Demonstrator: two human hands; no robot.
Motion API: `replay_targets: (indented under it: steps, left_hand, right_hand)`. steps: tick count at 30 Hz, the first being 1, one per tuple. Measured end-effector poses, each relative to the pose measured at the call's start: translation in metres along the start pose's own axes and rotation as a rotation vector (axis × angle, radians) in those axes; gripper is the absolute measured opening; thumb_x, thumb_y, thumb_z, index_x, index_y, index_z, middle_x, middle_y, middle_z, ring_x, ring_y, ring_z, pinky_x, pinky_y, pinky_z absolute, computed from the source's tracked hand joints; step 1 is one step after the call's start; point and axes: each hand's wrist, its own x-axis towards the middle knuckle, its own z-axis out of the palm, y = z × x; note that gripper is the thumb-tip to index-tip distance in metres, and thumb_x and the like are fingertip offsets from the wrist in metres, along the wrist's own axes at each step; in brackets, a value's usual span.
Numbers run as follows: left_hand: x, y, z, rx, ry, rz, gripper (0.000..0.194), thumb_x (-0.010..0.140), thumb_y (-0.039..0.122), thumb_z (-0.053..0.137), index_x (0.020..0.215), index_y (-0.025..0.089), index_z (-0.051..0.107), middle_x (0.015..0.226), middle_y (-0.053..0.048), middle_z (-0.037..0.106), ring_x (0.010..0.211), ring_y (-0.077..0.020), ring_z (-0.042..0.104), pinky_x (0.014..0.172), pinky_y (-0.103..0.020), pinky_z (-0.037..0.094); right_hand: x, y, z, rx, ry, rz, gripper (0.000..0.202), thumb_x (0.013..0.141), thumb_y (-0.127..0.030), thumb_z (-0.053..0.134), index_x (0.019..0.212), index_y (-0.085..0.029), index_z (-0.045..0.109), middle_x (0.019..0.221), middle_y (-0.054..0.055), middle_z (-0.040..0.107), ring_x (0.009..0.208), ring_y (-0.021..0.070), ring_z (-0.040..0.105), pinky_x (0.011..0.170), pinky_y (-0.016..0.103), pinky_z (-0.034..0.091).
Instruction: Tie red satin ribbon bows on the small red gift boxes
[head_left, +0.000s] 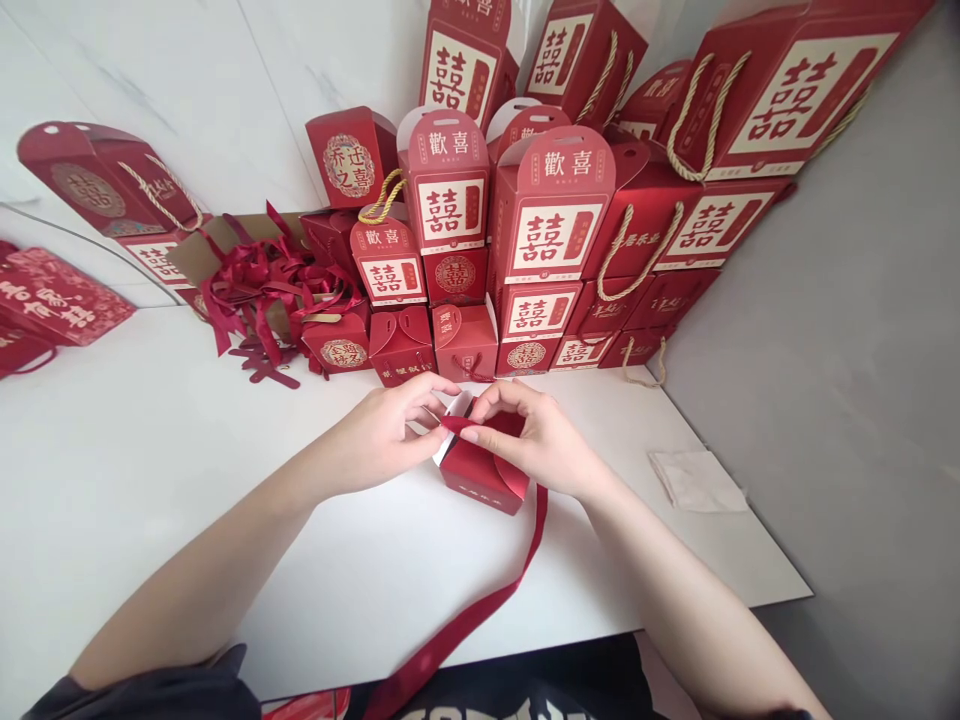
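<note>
From where I stand, the right hand (536,430) has thumb and forefinger pinched on a dark red ribbon (429,655), just over the small red box (480,475) that sits beneath both hands on the white table (322,590). The left hand (386,435) is curled at the box's near-left edge, fingers by the pale flap (459,405) and thumb at the ribbon's tip; whether it grips either, I can't tell. Presumably it's there to steady things while the other pinches. The ribbon's long tail runs from below the right hand toward the person's lap, probably left loose for slack. Beyond the hands, stacked gift boxes (555,230) line the wall, perhaps to free working room; a ribbon heap (262,280) lies past the left hand.
</note>
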Motion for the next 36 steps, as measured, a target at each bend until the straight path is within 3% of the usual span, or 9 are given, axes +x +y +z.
replay_targets:
  steps: [4,14,19,25,28,32,36]
  left_hand:
    - [-0.0004,0.0011,-0.0007,0.016,-0.009,-0.020,0.036,0.089,0.035,0.055,0.124,0.026,0.051,0.100,-0.004,0.069,0.090,-0.0186,0.067,0.073,-0.029,0.053]
    - [-0.0015,0.0023,-0.0023,-0.028,-0.014,-0.025,0.034,0.090,0.037,0.056,0.121,0.025,0.051,0.095,-0.003,0.068,0.087,-0.0165,0.066,0.074,-0.027,0.052]
    - [-0.0031,0.0049,-0.0017,-0.044,-0.026,-0.028,0.033,0.090,0.038,0.056,0.121,0.026,0.051,0.095,-0.002,0.069,0.087,-0.0159,0.067,0.073,-0.026,0.053]
    - [-0.0025,0.0048,-0.0006,-0.020,-0.011,-0.032,0.033,0.089,0.037,0.057,0.120,0.025,0.054,0.094,-0.002,0.069,0.087,-0.0163,0.067,0.074,-0.027,0.054]
    - [-0.0021,0.0054,-0.0001,-0.027,-0.001,-0.038,0.033,0.088,0.039,0.058,0.117,0.024,0.057,0.096,-0.003,0.070,0.090,-0.0179,0.068,0.077,-0.029,0.055]
    - [0.0000,0.0070,0.0023,-0.021,0.046,-0.047,0.031,0.088,0.048,0.057,0.104,0.022,0.063,0.094,-0.003,0.071,0.087,-0.0186,0.068,0.080,-0.031,0.055]
    - [0.0068,0.0035,0.0063,0.013,0.089,-0.052,0.035,0.092,0.051,0.049,0.084,0.020,0.062,0.079,0.000,0.066,0.073,-0.0152,0.062,0.071,-0.029,0.052]
  right_hand:
    - [0.0023,0.0007,0.0010,0.142,-0.001,0.021,0.013,0.090,-0.033,0.058,0.087,-0.021,0.053,0.080,0.001,0.065,0.074,0.0145,0.059,0.076,0.030,0.046]
    - [0.0054,0.0078,-0.0012,0.163,-0.022,0.099,0.005,0.088,-0.024,0.055,0.090,-0.020,0.053,0.075,-0.002,0.057,0.061,0.0100,0.044,0.061,0.024,0.037]
    - [0.0066,0.0100,-0.0004,0.147,0.024,0.133,0.007,0.087,-0.026,0.056,0.090,-0.020,0.054,0.069,-0.004,0.054,0.061,0.0109,0.047,0.061,0.025,0.037]
    - [0.0066,0.0096,0.0008,0.192,0.010,0.115,0.011,0.091,-0.031,0.054,0.089,-0.021,0.051,0.085,0.001,0.064,0.073,0.0127,0.056,0.071,0.027,0.043]
    - [0.0069,0.0095,0.0014,0.181,0.014,0.089,0.010,0.092,-0.030,0.054,0.091,-0.021,0.052,0.084,0.000,0.064,0.074,0.0130,0.059,0.074,0.028,0.044]
    - [0.0071,0.0098,0.0032,0.136,0.020,0.077,0.008,0.093,-0.029,0.053,0.093,-0.021,0.053,0.074,-0.002,0.063,0.073,0.0138,0.061,0.074,0.028,0.044]
    - [0.0062,0.0098,0.0062,0.102,0.023,0.063,0.006,0.093,-0.028,0.053,0.093,-0.021,0.053,0.074,-0.002,0.064,0.073,0.0139,0.062,0.076,0.029,0.045]
